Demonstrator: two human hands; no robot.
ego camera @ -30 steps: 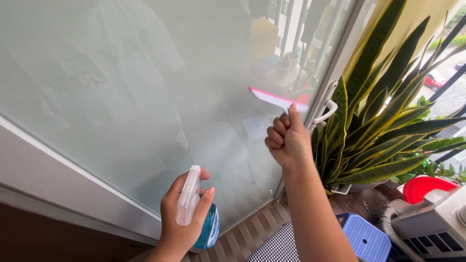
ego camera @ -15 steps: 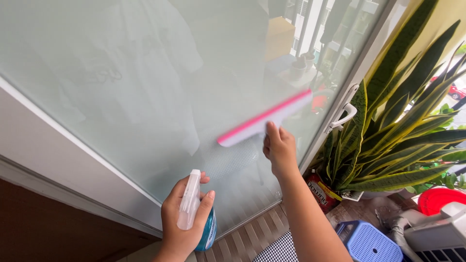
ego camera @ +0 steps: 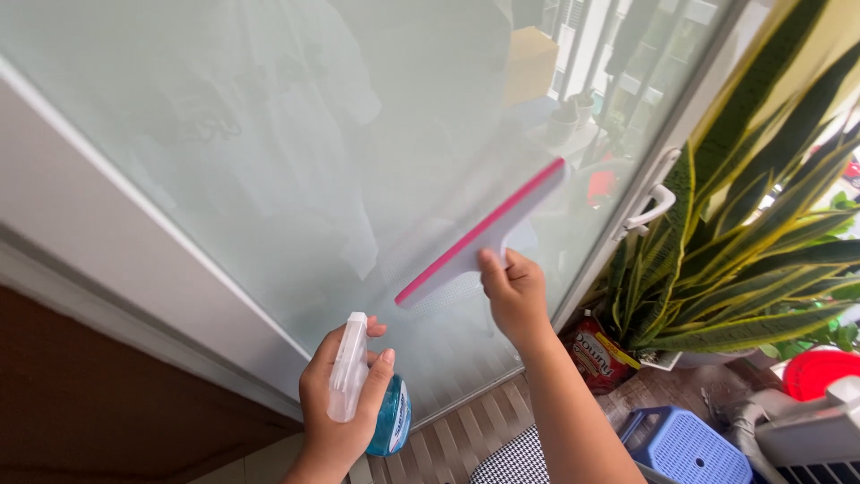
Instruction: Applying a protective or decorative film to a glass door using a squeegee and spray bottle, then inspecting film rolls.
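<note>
Frosted glass door (ego camera: 269, 161) fills most of the view and serves as the reference. Right hand (ego camera: 513, 291) has its fingers closed around the handle of a white squeegee with a pink blade (ego camera: 484, 233), the blade pressed flat against the glass, slanted. Left hand (ego camera: 340, 394), below the glass, grips a blue spray bottle (ego camera: 376, 412), fingers wrapped fully. Judgement: wiping is mid-course; glass left of the blade looks hazy and remains.
</note>
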